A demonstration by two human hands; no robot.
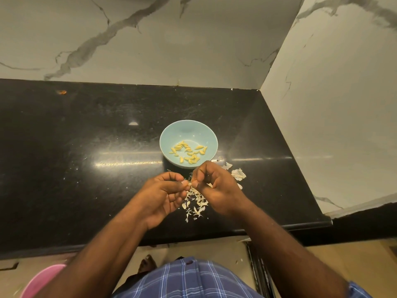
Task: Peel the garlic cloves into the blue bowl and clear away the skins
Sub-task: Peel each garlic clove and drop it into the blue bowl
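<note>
A pale blue bowl (188, 130) stands on the black counter (86, 147) and holds several peeled yellow garlic cloves (189, 152). Just in front of the bowl, my left hand (165, 196) and my right hand (217, 188) meet fingertip to fingertip, both pinching one small garlic clove (190, 184) between them. A heap of papery white skins (195, 203) lies on the counter under and between my hands. Larger skin pieces (238, 174) lie to the right of my right hand.
Marble-patterned walls rise behind the counter and along its right side. The counter's front edge runs just below my forearms. A pink round object (40, 280) shows at the bottom left, on the floor side. A small orange speck (62, 92) sits at the counter's far left.
</note>
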